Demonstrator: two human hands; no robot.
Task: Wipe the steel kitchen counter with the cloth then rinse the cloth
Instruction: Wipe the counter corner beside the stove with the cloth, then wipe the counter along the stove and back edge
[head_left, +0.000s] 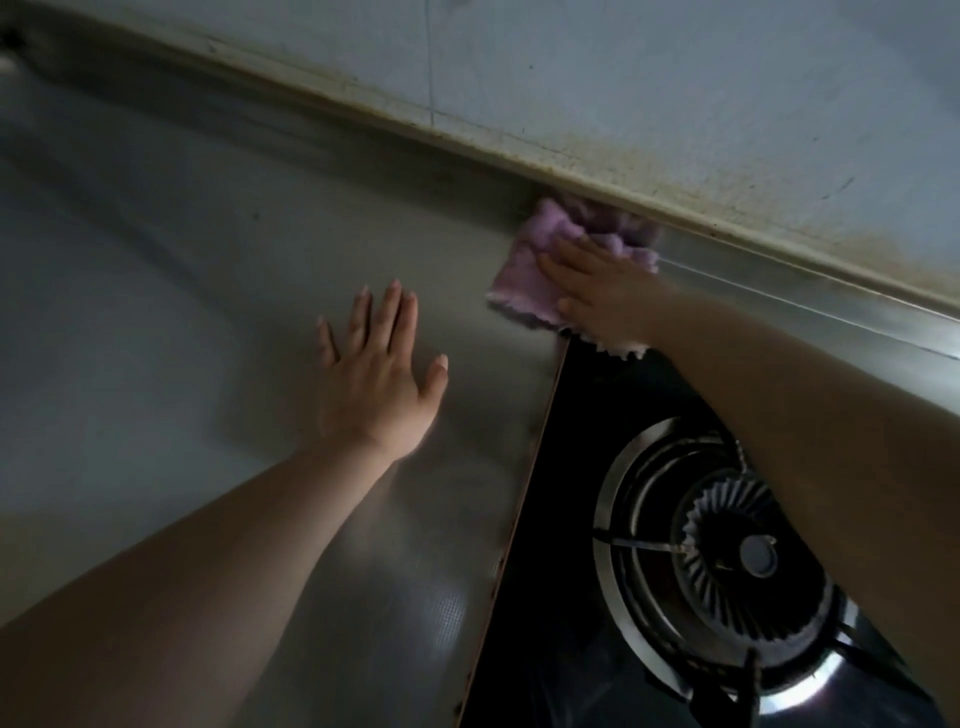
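Observation:
A pink fluffy cloth (530, 270) lies on the steel counter (197, 270), pushed up against the back ledge below the wall. My right hand (602, 291) presses flat on the cloth with straight fingers, at the far corner of the black hob. My left hand (379, 374) rests flat on the bare counter to the left of the cloth, fingers spread, holding nothing.
A black glass hob (582, 519) with a gas burner (727, 551) fills the lower right, its left edge running along the counter. A stained pale wall (675, 83) rises behind the back ledge. The sink is out of view.

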